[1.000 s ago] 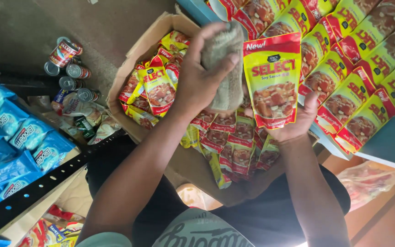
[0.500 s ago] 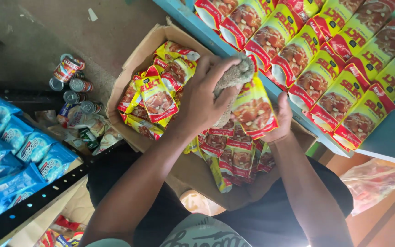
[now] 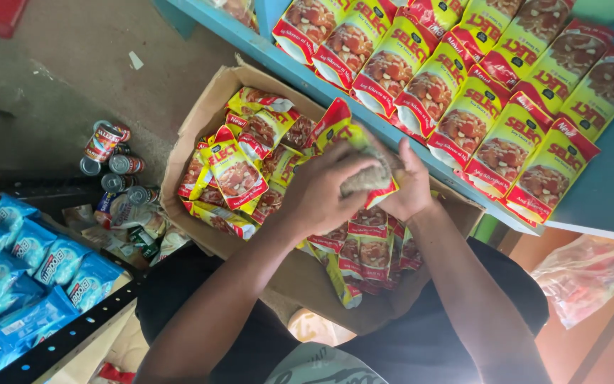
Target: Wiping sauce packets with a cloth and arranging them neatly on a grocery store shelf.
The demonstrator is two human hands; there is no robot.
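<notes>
My left hand (image 3: 318,193) grips a crumpled grey cloth (image 3: 369,178) and presses it onto a yellow-and-red snack pouch (image 3: 337,124). My right hand (image 3: 412,186) holds that pouch from behind, its fingers wrapped round the far edge. The pouch lies tilted above an open cardboard box (image 3: 211,96) that rests on my lap and holds several more of the same pouches (image 3: 232,171), loosely piled. The cloth and my hands hide most of the held pouch.
A blue shelf (image 3: 609,192) at the top right carries overlapping rows of the same pouches (image 3: 463,92). Several tin cans (image 3: 108,153) stand on the floor to the left. Blue packets (image 3: 23,274) fill a black rack at lower left. A clear plastic bag (image 3: 584,277) lies at right.
The pouch, held upright before the shelf a second ago, has come down and tilted over the box. My left hand with the cloth has moved down across it.
</notes>
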